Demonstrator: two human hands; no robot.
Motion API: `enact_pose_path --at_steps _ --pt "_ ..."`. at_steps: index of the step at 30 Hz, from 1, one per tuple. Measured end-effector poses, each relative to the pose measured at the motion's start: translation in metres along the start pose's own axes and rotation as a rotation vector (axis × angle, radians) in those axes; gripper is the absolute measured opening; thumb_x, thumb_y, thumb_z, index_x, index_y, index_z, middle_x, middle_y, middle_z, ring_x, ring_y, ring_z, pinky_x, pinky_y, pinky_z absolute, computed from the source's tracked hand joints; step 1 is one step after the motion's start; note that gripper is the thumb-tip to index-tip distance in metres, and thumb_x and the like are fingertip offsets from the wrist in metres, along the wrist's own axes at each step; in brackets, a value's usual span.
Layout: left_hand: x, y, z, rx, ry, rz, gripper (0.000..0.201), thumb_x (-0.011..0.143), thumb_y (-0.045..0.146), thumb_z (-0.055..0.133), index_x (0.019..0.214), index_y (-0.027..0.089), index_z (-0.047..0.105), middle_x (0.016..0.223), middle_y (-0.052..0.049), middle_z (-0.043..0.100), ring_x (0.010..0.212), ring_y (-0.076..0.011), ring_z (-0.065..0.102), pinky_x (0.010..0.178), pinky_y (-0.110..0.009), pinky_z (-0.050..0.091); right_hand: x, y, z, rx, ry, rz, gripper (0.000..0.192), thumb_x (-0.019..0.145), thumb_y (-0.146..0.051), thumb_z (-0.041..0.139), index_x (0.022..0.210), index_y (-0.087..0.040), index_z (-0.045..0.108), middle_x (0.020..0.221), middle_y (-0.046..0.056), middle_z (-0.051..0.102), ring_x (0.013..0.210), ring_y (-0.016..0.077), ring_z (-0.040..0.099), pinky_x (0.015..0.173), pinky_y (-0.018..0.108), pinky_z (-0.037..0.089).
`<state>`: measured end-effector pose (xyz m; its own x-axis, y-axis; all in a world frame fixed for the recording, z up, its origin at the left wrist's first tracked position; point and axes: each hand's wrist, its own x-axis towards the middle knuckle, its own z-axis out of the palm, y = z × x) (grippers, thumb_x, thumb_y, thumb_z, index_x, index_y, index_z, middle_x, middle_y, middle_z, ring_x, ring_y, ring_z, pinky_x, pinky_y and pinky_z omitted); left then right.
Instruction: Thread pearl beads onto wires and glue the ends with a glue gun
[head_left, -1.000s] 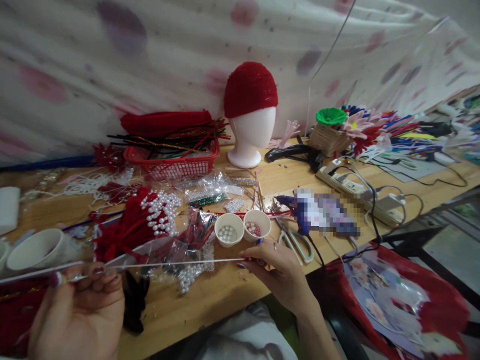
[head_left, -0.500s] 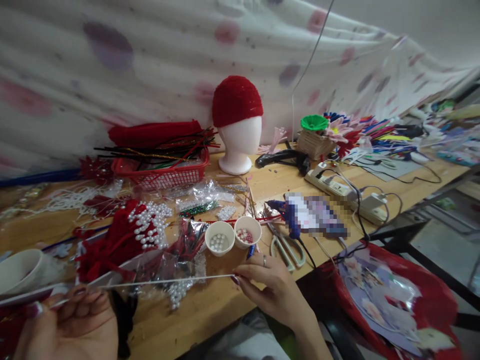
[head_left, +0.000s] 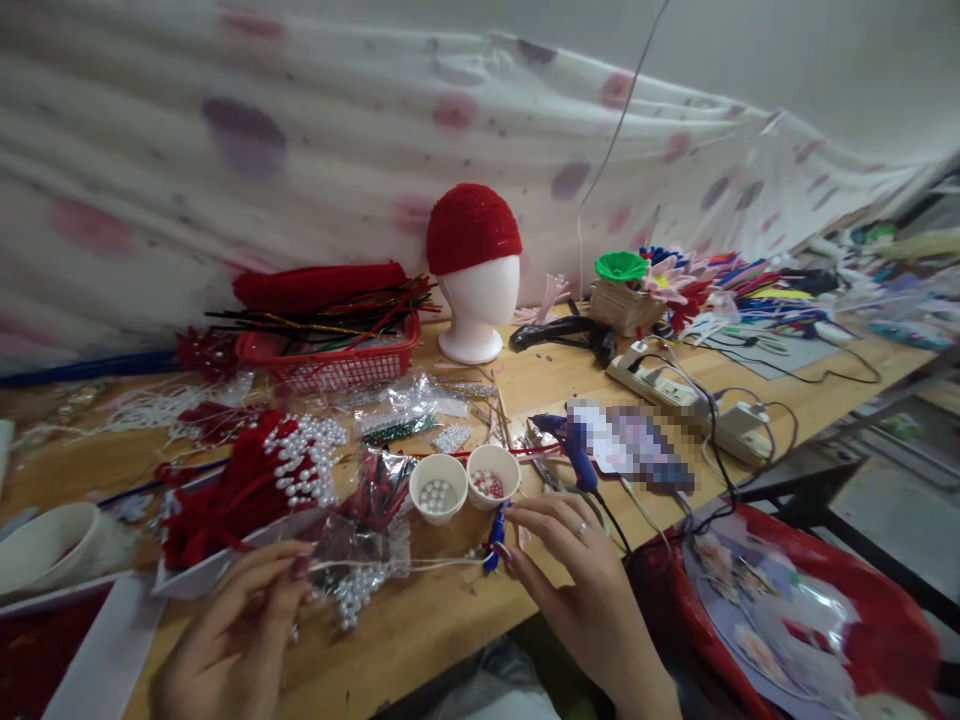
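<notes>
My left hand (head_left: 255,610) pinches a thin white cord (head_left: 420,563) between thumb and fingertips at lower left. From there the cord runs doubled to the right and curves into a loop beside a small blue tool (head_left: 495,540). My right hand (head_left: 577,570) is beside that tool, its thumb and forefinger apart. Its fingertips are close to the tool and the loop's end; whether they touch is unclear. Just beyond stand two white cups, one with white pearls (head_left: 437,490), the other with red and white beads (head_left: 490,478). Loose pearls (head_left: 360,595) lie below the cord.
A foam head with a red cap (head_left: 474,235) stands at the back, right of a red basket (head_left: 330,365). A purple glue gun (head_left: 574,450) and a power strip (head_left: 675,390) lie to the right. At left are a white bowl (head_left: 49,545) and a tray of red pieces with pearl strands (head_left: 311,455).
The cord was stretched straight between both hands and is now slack and doubled. My left hand has moved right and up; my right hand's fingers have spread beside the blue tool.
</notes>
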<state>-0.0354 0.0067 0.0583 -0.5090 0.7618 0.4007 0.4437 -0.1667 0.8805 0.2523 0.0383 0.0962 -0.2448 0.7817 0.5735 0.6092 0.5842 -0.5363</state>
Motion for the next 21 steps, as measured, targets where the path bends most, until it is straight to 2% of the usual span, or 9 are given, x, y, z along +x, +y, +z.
enact_pose_path --at_steps 2,4,6,8,11,13,16,18,21 --pt "0.0 0.014 0.003 0.09 -0.185 0.25 0.011 0.09 0.029 0.072 0.08 0.029 0.071 0.084 0.004 0.073 0.069 -0.0162 0.071 0.063 -0.022 0.059 -0.002 -0.012 0.01 0.095 -0.009 0.035 0.026 0.1 -0.017 0.067 0.125 -0.026 0.064 0.11 0.005 0.077 0.102 0.0218 0.071 0.089 0.033 0.057" --pt "-0.002 0.026 0.005 0.129 -0.357 0.401 0.016 0.095 0.019 0.062 0.083 0.028 0.067 0.076 0.004 0.07 0.065 -0.014 0.069 0.064 -0.02 0.057 -0.004 -0.024 0.027 0.21 -0.095 0.045 0.031 0.1 -0.025 0.071 0.129 -0.026 0.062 0.114 0.005 0.077 0.102 0.021 0.073 0.088 0.031 0.058" --pt "-0.007 0.033 0.006 0.133 -0.476 0.46 0.02 0.099 0.015 0.055 0.086 0.027 0.063 0.07 0.005 0.068 0.061 -0.0125 0.068 0.06 -0.018 0.054 -0.006 -0.033 0.047 0.289 -0.187 -0.014 0.022 0.099 -0.028 0.073 0.12 -0.024 0.066 0.106 0.005 0.079 0.096 0.0213 0.074 0.082 0.03 0.058" --pt "-0.012 0.037 0.005 0.161 -0.552 0.489 0.023 0.102 0.014 0.051 0.084 0.026 0.058 0.067 0.005 0.066 0.058 -0.0118 0.067 0.056 -0.018 0.051 -0.005 -0.04 0.064 0.33 -0.228 -0.1 0.002 0.1 -0.024 0.068 0.099 -0.022 0.069 0.088 0.004 0.078 0.081 0.0202 0.072 0.072 0.029 0.055" --pt "-0.015 0.04 0.002 0.234 -0.57 0.498 0.028 0.102 0.012 0.047 0.078 0.025 0.051 0.065 0.005 0.063 0.057 -0.0112 0.066 0.055 -0.019 0.048 -0.002 -0.045 0.074 0.359 -0.276 -0.152 0.01 0.094 -0.018 0.066 0.085 -0.022 0.065 0.079 0.003 0.074 0.072 0.0191 0.067 0.066 0.028 0.05" --pt "-0.015 0.042 0.0 0.272 -0.543 0.503 0.03 0.103 0.011 0.044 0.076 0.025 0.049 0.064 0.005 0.062 0.057 -0.0111 0.066 0.054 -0.019 0.047 0.002 -0.047 0.072 0.386 -0.297 -0.143 0.006 0.089 -0.016 0.067 0.09 -0.022 0.067 0.086 0.004 0.076 0.078 0.0202 0.07 0.071 0.029 0.053" --pt "-0.013 0.045 0.0 0.316 -0.491 0.518 0.035 0.106 0.016 0.04 0.073 0.024 0.048 0.062 0.004 0.062 0.055 -0.0111 0.064 0.052 -0.02 0.045 0.007 -0.047 0.065 0.446 -0.327 -0.13 0.022 0.087 -0.012 0.066 0.106 -0.024 0.069 0.098 0.005 0.08 0.089 0.0217 0.074 0.082 0.031 0.056" --pt "-0.012 0.046 0.001 0.337 -0.465 0.521 0.038 0.109 0.02 0.038 0.073 0.023 0.048 0.061 0.004 0.061 0.053 -0.011 0.063 0.051 -0.022 0.044 0.008 -0.043 0.064 0.464 -0.359 -0.126 0.025 0.089 -0.01 0.066 0.109 -0.025 0.069 0.098 0.004 0.08 0.088 0.0207 0.075 0.082 0.029 0.057" --pt "-0.014 0.047 0.002 0.349 -0.43 0.528 0.043 0.112 0.025 0.033 0.072 0.023 0.048 0.059 0.004 0.061 0.052 -0.0111 0.062 0.05 -0.023 0.042 0.005 -0.037 0.067 0.462 -0.392 -0.141 0.021 0.095 -0.008 0.062 0.104 -0.026 0.069 0.089 0.002 0.078 0.08 0.0184 0.074 0.076 0.026 0.056"
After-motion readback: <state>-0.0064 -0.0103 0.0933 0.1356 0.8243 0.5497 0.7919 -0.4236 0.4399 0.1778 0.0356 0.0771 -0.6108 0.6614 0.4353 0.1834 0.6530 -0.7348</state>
